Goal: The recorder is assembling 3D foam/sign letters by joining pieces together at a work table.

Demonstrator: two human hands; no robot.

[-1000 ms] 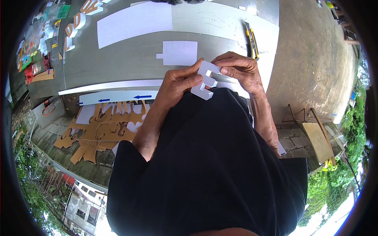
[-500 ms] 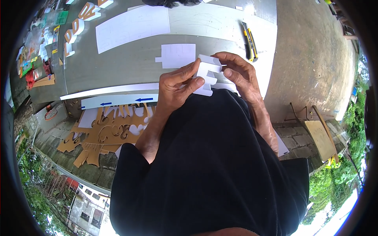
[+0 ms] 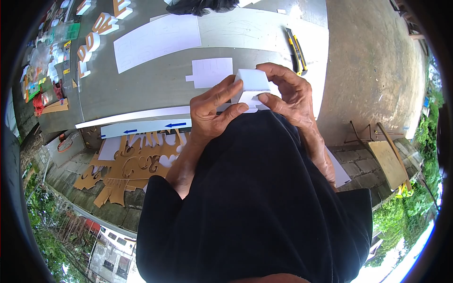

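A small white block letter (image 3: 252, 80) is held up between my two hands, over the table's near edge. It is tilted so that a smooth side faces up, and its notches are mostly hidden. My left hand (image 3: 211, 107) pinches its left side between thumb and fingers. From the right, my right hand (image 3: 293, 94) grips it, thumb at the lower corner and fingers at the upper one. Just beyond my left hand lies a flat white card (image 3: 212, 73) with a narrow tab. Past my right hand rests a yellow and black utility knife (image 3: 296, 51).
A large white sheet (image 3: 158, 43) lies farther back on the grey table (image 3: 155, 82). Several brown-faced block letters (image 3: 106, 23) stand at the far left, beside bags and small supplies. A long white strip (image 3: 137, 117) runs along the near edge. Cut-out cardboard scraps (image 3: 127, 165) sit below it.
My hands have turned the white block letter: its notched outline showed before, and now a smooth side faces up. Both hands keep hold of it. The whole view has shifted slightly.
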